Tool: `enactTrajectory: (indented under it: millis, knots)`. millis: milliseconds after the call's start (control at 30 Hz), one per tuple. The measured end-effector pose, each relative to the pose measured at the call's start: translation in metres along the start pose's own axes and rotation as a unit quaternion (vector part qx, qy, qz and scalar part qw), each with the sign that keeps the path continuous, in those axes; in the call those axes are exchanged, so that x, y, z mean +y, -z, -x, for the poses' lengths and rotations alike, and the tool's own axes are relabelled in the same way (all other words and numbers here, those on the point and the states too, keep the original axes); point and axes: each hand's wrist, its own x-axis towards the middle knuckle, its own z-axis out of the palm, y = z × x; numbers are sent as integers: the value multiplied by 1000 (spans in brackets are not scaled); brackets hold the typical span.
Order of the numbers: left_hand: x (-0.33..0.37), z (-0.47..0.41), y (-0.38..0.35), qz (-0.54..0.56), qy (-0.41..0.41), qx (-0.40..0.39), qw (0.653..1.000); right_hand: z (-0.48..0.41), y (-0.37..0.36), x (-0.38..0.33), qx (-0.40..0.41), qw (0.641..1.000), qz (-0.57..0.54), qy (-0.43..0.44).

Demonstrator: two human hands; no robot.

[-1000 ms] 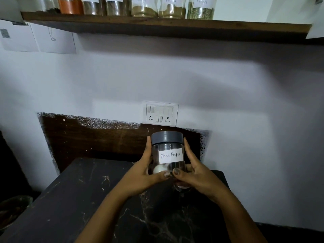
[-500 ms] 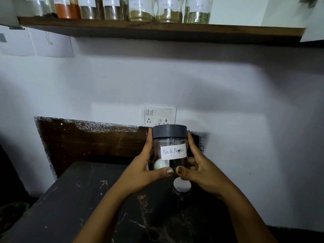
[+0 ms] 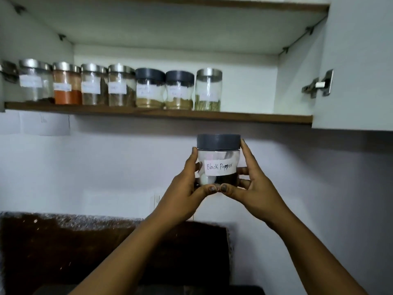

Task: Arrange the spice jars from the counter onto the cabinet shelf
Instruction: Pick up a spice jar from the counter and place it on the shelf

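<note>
One head-worn camera looks forward and upward from near at a white wall (image 3: pixel 85 167) and into an open white cabinet (image 3: pixel 297 71). Its brown-edged wooden shelf (image 3: pixel 148 113) crosses mid-frame, with a dark brown wall panel (image 3: pixel 63 252) below.

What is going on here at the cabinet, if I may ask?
A person holds the pepper jar in the air with the left hand and the right hand round its sides. It is below the shelf, not yet on it. Seven jars stand in a row on the shelf, and the door is open.
</note>
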Motion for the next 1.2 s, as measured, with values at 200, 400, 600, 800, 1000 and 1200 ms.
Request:
enactTrajectory:
  millis: [200, 400, 600, 800, 1000, 1200]
  knots:
    - [29, -96, 11, 26, -70, 35, 997, -77, 41, -19, 63, 994, 53, 77]
    - [48, -177, 11, -64, -129, 96, 985, -139, 73, -27, 116, 984, 83, 110]
    - [23, -227, -4, -177, -161, 150, 959, -184, 83, -15, 123, 977, 159, 76]
    - [9, -251, -23, -280, -226, 230, 904, -211, 99, -15, 148, 950, 271, -34]
    - [-3, -262, -32, -320, -270, 320, 850, -226, 91, -9, 174, 907, 382, -38]
    - [-3, -268, -31, -296, -278, 298, 864, -230, 90, -8, 181, 903, 388, -44]
